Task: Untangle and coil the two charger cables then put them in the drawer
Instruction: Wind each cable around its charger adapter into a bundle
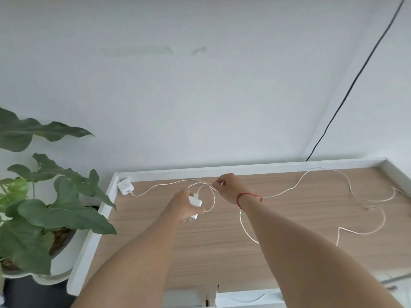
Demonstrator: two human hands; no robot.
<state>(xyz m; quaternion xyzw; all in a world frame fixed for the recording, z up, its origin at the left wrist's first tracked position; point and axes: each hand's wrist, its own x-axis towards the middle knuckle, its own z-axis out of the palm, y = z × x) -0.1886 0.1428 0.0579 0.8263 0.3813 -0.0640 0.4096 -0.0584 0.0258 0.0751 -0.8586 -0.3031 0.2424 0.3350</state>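
Observation:
Two white charger cables lie tangled on the wooden cabinet top [222,252]. My left hand [185,205] grips a white charger plug [195,202] a little above the wood. My right hand [229,185], a red thread on its wrist, pinches a white cable [213,185] where the strands cross. A second white plug [125,186] rests in the far left corner, its cable [160,185] running toward my hands. Long loops of cable [364,227] trail over the right half of the top.
A white raised rim [244,168] borders the top at the back and sides. A potted plant [44,207] with big green leaves stands to the left. A black wire [355,78] hangs down the wall at right. A white drawer front [244,296] shows at the bottom edge.

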